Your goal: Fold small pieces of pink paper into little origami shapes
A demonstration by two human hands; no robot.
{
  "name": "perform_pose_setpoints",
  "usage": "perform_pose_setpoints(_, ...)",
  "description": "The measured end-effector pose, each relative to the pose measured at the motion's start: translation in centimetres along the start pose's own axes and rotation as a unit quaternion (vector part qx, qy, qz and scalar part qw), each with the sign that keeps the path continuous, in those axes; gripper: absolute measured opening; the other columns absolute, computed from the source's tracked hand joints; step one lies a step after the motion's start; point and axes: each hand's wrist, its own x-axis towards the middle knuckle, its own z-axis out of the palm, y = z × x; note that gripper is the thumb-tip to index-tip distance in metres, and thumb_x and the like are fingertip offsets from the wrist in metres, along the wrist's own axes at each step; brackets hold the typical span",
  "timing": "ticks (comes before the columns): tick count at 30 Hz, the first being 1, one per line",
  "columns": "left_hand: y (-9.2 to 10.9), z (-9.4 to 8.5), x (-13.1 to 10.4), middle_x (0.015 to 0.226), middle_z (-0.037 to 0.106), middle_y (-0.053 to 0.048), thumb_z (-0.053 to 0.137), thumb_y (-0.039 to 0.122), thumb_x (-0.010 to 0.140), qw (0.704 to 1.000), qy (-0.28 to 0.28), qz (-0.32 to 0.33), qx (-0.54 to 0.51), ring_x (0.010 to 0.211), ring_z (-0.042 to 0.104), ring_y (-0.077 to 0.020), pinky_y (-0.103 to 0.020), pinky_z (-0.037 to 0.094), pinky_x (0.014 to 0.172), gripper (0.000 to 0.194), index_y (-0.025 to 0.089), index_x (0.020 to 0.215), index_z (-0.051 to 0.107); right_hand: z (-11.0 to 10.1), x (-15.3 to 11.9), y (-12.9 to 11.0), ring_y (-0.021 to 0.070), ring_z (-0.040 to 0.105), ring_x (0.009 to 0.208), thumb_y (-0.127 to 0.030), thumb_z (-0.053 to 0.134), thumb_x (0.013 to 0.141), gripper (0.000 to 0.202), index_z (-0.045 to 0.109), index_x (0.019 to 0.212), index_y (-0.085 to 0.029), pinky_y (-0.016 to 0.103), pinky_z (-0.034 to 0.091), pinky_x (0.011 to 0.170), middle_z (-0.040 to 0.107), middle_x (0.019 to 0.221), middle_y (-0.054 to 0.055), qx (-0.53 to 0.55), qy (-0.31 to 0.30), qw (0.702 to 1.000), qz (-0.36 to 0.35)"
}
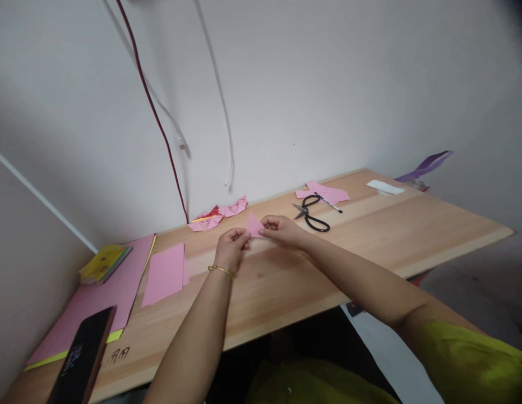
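Observation:
A small pink paper triangle [254, 225] is held just above the wooden table, point up, between my two hands. My left hand [234, 247], with a gold bracelet at its wrist, pinches the lower left corner. Thumb and fingers of my right hand [280, 230] close on the right corner. Behind my left hand lie folded pink paper pieces [206, 223], with some red and yellow among them. Black-handled scissors [313, 216] lie open to the right of my right hand.
Pink scraps [334, 194] and a pen [330, 203] lie behind the scissors. Pink sheets [165, 275], a phone [84, 359] and a yellow packet [104, 262] are at left. A white strip [386, 187] lies at right. Cables [153, 106] hang along the wall.

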Motion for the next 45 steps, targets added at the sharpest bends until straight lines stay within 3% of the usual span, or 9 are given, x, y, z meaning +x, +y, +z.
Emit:
perform_pose_setpoints(5,0.0,-0.1,-0.2,0.065,0.061,-0.001,0.068,0.040,0.067,0.988,-0.037,-0.104,-0.107,0.045,0.047,-0.0053,-0.020,0.041,0.047,0.030,0.013,0.074,0.057,-0.5,0.3,0.9,0.0109,0.052,0.069,-0.039,0.061,0.073,0.027,0.060,0.083,-0.014,0.023,0.040,0.065,0.058,0.076,0.000,0.012,0.008,0.999,-0.033)
perform_pose_setpoints(10,0.3,-0.5,-0.4,0.066,0.059,0.000,0.069,0.021,0.068,0.951,-0.142,-0.191,-0.196,0.047,0.048,-0.0032,-0.017,0.042,0.048,0.020,0.012,0.083,0.058,-0.8,0.5,1.0,0.0145,0.056,0.081,-0.033,0.058,0.077,0.020,0.064,0.084,-0.015,0.028,0.042,0.077,0.061,0.085,0.005,-0.065,-0.006,0.992,-0.112)
perform_pose_setpoints(14,0.3,-0.4,-0.6,0.059,0.056,0.003,0.070,0.012,0.065,0.961,-0.123,-0.174,-0.177,0.049,0.052,-0.0045,-0.018,0.046,0.052,0.029,0.014,0.092,0.059,-0.7,0.6,0.9,0.0162,0.053,0.095,-0.027,0.054,0.079,0.016,0.066,0.083,-0.017,0.030,0.041,0.085,0.058,0.095,0.007,-0.131,0.040,0.974,-0.179)
perform_pose_setpoints(19,0.0,-0.1,-0.6,0.069,0.062,-0.001,0.071,0.013,0.062,0.977,-0.097,-0.130,-0.136,0.057,0.058,-0.0070,-0.023,0.051,0.063,0.035,0.013,0.096,0.061,-0.5,0.5,0.8,0.0156,0.055,0.094,-0.034,0.055,0.080,0.031,0.058,0.107,-0.020,0.030,0.044,0.081,0.058,0.104,0.007,-0.054,0.086,0.990,-0.094)
perform_pose_setpoints(25,-0.4,-0.1,-0.2,0.062,0.059,0.001,0.073,0.014,0.057,0.984,-0.022,-0.090,-0.153,0.058,0.058,-0.0085,-0.025,0.050,0.063,0.025,0.013,0.078,0.058,-0.4,0.6,0.9,0.0129,0.058,0.077,-0.053,0.034,0.086,0.046,0.057,0.104,-0.017,0.030,0.046,0.077,0.061,0.085,0.005,0.112,0.091,0.989,-0.021)
perform_pose_setpoints(30,-0.6,0.2,-0.1,0.061,0.058,0.002,0.074,0.016,0.055,0.987,-0.011,-0.076,-0.143,0.058,0.058,-0.0092,-0.025,0.050,0.063,0.025,0.014,0.070,0.054,0.5,0.4,0.8,0.0124,0.057,0.072,-0.039,0.065,0.070,0.036,0.060,0.096,-0.015,0.026,0.044,0.070,0.062,0.077,0.001,0.033,0.027,0.999,-0.017)
perform_pose_setpoints(33,-0.7,0.6,-0.2,0.061,0.059,0.000,0.075,0.018,0.054,0.989,-0.021,-0.065,-0.128,0.060,0.060,-0.0106,-0.027,0.051,0.065,0.026,0.013,0.068,0.053,1.1,0.4,1.0,0.0141,0.058,0.073,-0.038,0.065,0.069,0.033,0.063,0.090,-0.012,0.028,0.045,0.070,0.064,0.080,0.004,0.026,0.000,1.000,-0.015)
perform_pose_setpoints(38,-0.7,1.1,-0.5,0.069,0.063,-0.003,0.077,0.020,0.053,0.993,-0.026,-0.054,-0.105,0.061,0.061,-0.0121,-0.029,0.051,0.066,0.032,0.011,0.078,0.059,1.2,0.5,1.7,0.0151,0.059,0.077,-0.035,0.061,0.072,0.031,0.064,0.094,-0.013,0.028,0.046,0.071,0.066,0.086,0.006,-0.033,0.020,0.998,-0.044)
perform_pose_setpoints(45,-0.6,1.2,-0.4,0.064,0.062,-0.002,0.077,0.029,0.054,0.999,0.013,-0.005,-0.041,0.055,0.058,-0.0098,-0.025,0.049,0.060,0.030,0.011,0.072,0.061,1.1,0.4,1.4,0.0155,0.060,0.077,-0.036,0.058,0.075,0.031,0.066,0.096,-0.014,0.027,0.046,0.069,0.067,0.085,0.005,-0.086,0.014,0.994,-0.060)
